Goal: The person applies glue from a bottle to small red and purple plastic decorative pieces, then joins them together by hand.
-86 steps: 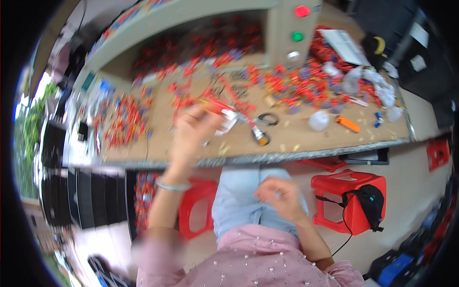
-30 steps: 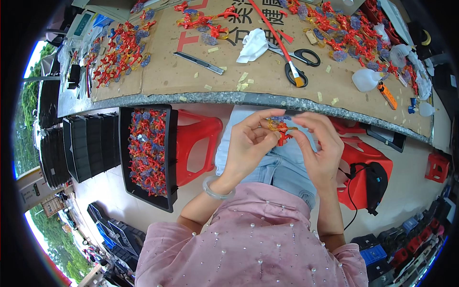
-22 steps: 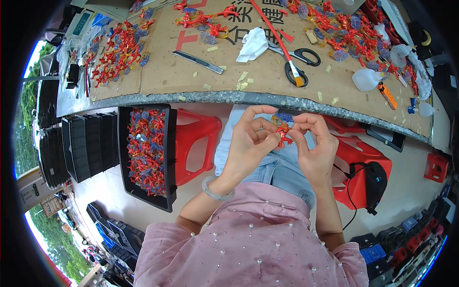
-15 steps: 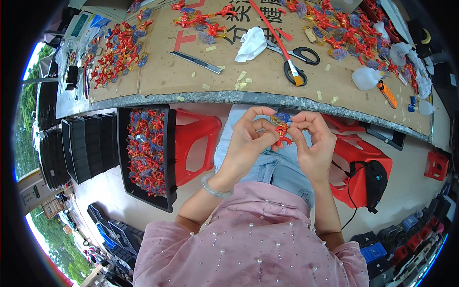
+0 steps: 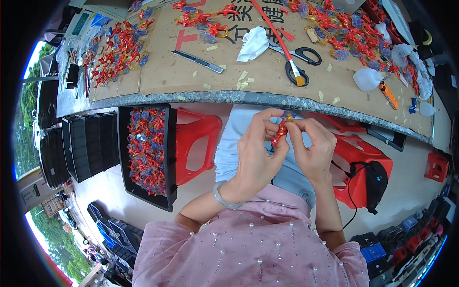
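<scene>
Between my two hands, over my lap just off the table's front edge, is a small figurine (image 5: pixel 281 132) with a red body and a yellow and blue clear part at its upper end. My left hand (image 5: pixel 258 148) closes its fingers on the figurine's left side and lower end. Thumb and fingers of my right hand (image 5: pixel 312 143) pinch it near the top. My fingertips cover part of it. On the table (image 5: pixel 191 97) ahead lie a box cutter (image 5: pixel 197 61), a crumpled white tissue (image 5: pixel 253 44), black-handled scissors (image 5: pixel 306 56) and a red-handled brush (image 5: pixel 287 52).
Piles of similar figurines lie at the table's left (image 5: pixel 119 55) and right (image 5: pixel 351 36). A white squeeze bottle (image 5: pixel 368 79) and an orange lighter-like item (image 5: pixel 388 95) sit at the right. Below, a black tray (image 5: pixel 171 158) full of figurines stands beside a red stool (image 5: pixel 191 143).
My hands have turned the figurine, so its red body now points down to the left. My left wrist has moved right, with its fingers more upright.
</scene>
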Demonstrator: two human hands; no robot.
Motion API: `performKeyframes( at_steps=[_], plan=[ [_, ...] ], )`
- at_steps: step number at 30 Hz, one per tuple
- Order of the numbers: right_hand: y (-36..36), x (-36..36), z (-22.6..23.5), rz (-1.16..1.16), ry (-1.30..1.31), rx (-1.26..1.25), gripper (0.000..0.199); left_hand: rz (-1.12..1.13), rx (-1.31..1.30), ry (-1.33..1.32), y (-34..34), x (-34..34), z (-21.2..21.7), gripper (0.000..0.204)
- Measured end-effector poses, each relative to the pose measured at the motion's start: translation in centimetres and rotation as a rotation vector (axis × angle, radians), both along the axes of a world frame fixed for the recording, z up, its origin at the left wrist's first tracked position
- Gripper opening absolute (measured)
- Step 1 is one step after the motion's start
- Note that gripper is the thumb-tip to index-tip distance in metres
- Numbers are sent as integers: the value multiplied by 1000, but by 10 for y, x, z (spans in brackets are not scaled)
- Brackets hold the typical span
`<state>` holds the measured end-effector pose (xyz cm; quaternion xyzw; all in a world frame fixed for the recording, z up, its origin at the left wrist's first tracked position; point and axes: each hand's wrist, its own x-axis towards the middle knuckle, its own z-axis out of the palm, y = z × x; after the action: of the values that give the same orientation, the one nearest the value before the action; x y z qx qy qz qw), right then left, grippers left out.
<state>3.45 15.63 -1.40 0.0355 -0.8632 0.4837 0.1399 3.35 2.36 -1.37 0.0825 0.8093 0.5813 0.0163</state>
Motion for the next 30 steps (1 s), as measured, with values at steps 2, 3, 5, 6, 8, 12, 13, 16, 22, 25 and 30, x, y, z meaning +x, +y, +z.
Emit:
performKeyframes(
  at_steps=[2,3,5,6,8,12,13,16,22,25,30],
  plan=[
    [2,0,-4,-2,-24,-32,8,60,217,-118,1,-2,-4,47],
    [4,0,-6,-5,-47,-63,8,60,216,-118,1,-3,-2,47],
    [6,0,-10,-1,-84,-133,8,38,328,-264,0,-3,4,46],
    [7,0,-10,3,-122,-204,8,37,328,-264,0,-3,3,46],
    [9,1,-10,5,-158,-234,9,73,363,-237,0,-2,1,45],
    [6,-1,-10,21,-154,-306,9,100,306,-145,3,1,-4,43],
    [6,-2,-6,21,-154,-306,9,93,185,-69,3,3,-5,43],
    [4,-3,2,43,-155,-137,9,95,23,46,5,6,-9,41],
    [3,-2,-13,35,-10,-18,9,118,114,-40,6,2,-12,42],
    [4,-1,-17,22,-28,-111,11,136,306,-167,6,-2,-10,43],
    [8,0,-25,27,-191,-367,13,135,384,-220,7,-1,-4,42]
  ],
)
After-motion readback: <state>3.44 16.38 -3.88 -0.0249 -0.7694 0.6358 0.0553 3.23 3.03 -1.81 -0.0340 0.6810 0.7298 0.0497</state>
